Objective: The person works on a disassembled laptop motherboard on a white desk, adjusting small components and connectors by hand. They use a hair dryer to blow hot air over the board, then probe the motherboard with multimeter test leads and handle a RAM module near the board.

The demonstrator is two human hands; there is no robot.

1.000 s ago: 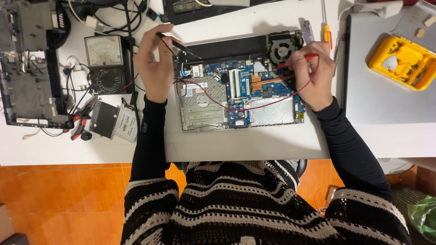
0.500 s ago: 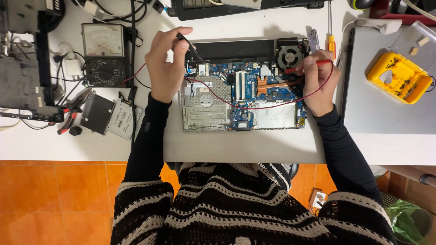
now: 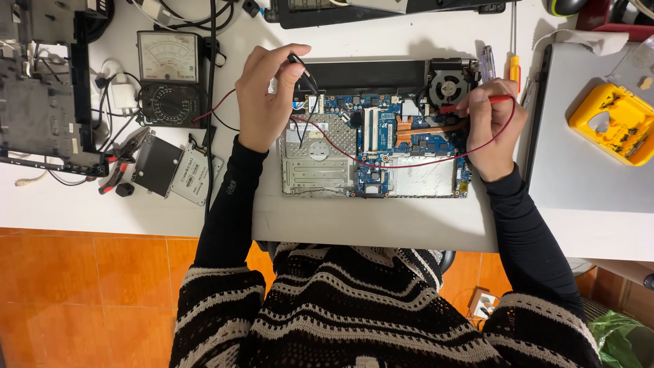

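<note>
Pinching black probe (image 3: 304, 73) — left hand (image 3: 267, 102)

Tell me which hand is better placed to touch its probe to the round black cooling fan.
Right. The right hand holds the red probe with its tip beside the round black cooling fan. The left hand holds the black probe at the open laptop's far left corner.

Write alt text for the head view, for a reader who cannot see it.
A person holds a black probe in the left hand and a red probe in the right hand, both tips over an opened laptop and its blue board on a white table. An analog meter sits to the left.
</note>
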